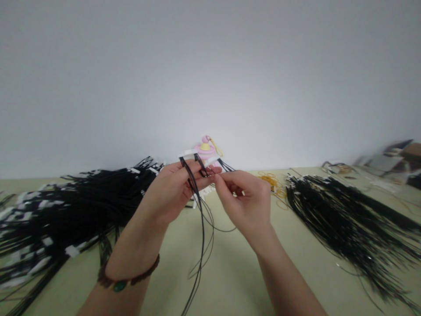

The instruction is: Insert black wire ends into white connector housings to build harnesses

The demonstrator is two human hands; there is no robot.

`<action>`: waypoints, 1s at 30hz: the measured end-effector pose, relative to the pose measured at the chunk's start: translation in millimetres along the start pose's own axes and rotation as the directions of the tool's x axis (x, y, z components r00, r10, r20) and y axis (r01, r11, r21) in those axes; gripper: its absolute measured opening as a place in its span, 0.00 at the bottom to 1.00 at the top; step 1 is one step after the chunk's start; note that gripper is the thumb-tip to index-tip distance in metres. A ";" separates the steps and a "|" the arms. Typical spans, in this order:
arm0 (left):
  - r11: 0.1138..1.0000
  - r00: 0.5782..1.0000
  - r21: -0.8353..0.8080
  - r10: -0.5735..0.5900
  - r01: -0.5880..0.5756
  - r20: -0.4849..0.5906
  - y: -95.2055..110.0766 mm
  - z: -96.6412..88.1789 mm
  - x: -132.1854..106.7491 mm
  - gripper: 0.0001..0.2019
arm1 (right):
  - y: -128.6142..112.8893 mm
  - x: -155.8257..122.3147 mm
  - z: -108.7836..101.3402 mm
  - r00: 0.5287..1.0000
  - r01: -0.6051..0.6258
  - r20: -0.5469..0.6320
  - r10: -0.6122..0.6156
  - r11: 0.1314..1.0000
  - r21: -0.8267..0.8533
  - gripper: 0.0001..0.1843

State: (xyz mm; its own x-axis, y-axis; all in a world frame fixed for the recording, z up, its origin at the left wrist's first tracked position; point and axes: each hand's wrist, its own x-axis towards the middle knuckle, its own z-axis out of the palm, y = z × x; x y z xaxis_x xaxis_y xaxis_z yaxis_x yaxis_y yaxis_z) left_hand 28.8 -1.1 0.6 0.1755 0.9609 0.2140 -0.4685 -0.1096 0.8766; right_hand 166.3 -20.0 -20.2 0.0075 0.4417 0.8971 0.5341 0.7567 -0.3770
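Thin black cables (203, 224) with white tags (189, 153) hang from my left hand (177, 188), whose fingers are bent around them at the middle of the view. My right hand (245, 199) meets it from the right, thumb and forefinger pinched on a fine cable end near the left fingertips. The exact tip in that pinch is too small to make out. Loose cable loops drop below both hands toward the table. Just behind the left fingers stands a pink and yellow bottle-like object (205, 149), partly covered by them.
A large heap of black cables with white tags (82, 206) lies at left. On the right is a spread bundle of black cables (342, 219). Yellow rubber bands (271, 181) lie behind my right hand. Blurred boxes (388, 160) sit far right, and a pale wall (210, 79) rises behind the table.
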 end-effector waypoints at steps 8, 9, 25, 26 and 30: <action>1.000 0.999 -0.002 0.006 -0.006 -0.033 -1.2 0.7 -1.3 0.06 | 0.1 0.9 1.1 1.000 0.017 0.006 -0.017 0.999 0.041 0.09; 1.000 0.999 -0.005 0.008 -0.009 -0.035 -1.4 0.8 -1.5 0.06 | 0.3 0.6 1.8 1.000 0.015 0.000 -0.015 0.999 0.040 0.09; 0.999 0.999 -0.017 0.032 -0.033 -0.023 0.2 3.0 -1.7 0.09 | -0.2 -0.6 1.5 1.000 0.020 0.001 -0.020 0.999 0.027 0.06; 0.999 0.999 -0.017 0.032 -0.032 -0.031 0.1 3.2 -1.6 0.09 | 0.1 -0.9 1.7 1.000 0.014 0.006 -0.014 0.999 0.036 0.06; 1.000 0.999 -0.015 0.014 -0.015 -0.047 -0.5 4.6 -1.8 0.08 | 2.4 -1.7 2.8 1.000 -0.022 0.016 0.021 0.997 0.078 0.06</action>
State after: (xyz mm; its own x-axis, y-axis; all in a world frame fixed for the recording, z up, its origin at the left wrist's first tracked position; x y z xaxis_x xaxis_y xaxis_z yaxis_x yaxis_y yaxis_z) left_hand 32.7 -3.9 1.8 0.1278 0.9702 0.2060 -0.4837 -0.1203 0.8669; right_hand 165.2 -17.6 -23.3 0.0052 0.4651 0.8852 0.4667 0.7818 -0.4135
